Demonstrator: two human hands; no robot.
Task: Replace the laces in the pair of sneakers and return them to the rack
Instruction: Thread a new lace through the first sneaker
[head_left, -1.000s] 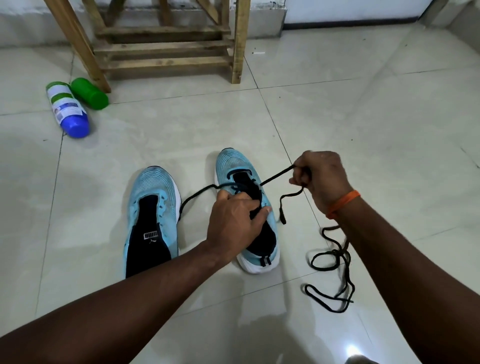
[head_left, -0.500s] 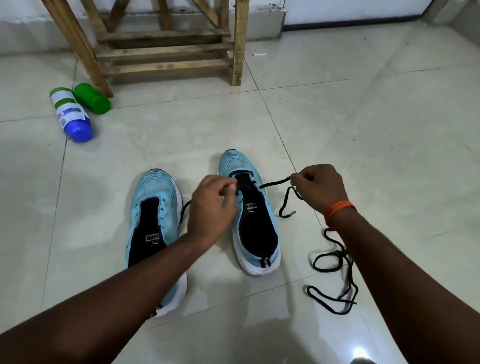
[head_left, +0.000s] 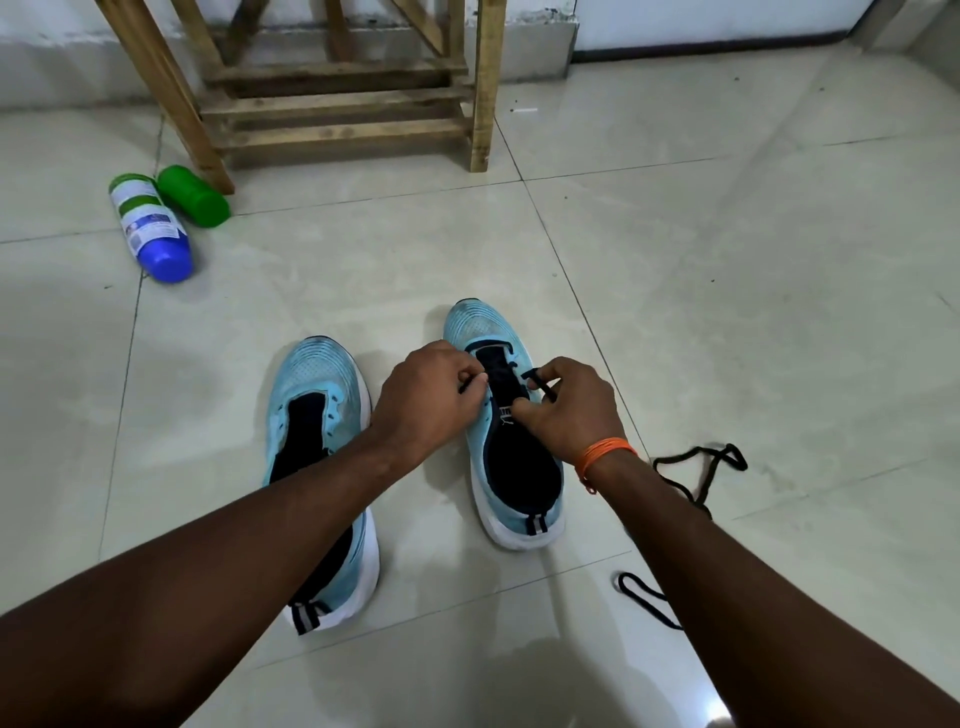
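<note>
Two light-blue sneakers stand side by side on the tiled floor, toes pointing away from me. The left sneaker (head_left: 317, 395) has no lace in it. Over the right sneaker (head_left: 480, 332) both hands work at the front eyelets. My left hand (head_left: 428, 397) pinches one end of the black lace (head_left: 540, 387) at the left eyelet row. My right hand (head_left: 563, 410) pinches the lace's other part at the right row. A second black lace (head_left: 701, 467) lies loose on the floor to the right, partly hidden by my right forearm.
The wooden rack (head_left: 337, 98) stands at the back, against the wall. Two bottles lie on the floor at its left leg: a white one with a blue cap (head_left: 150, 228) and a green one (head_left: 193, 196). Pale tiles stretch to the right.
My right hand has come in from the right to the sneaker's eyelets, taking up the lace's slack. My left hand has shifted up to the left eyelet row.
</note>
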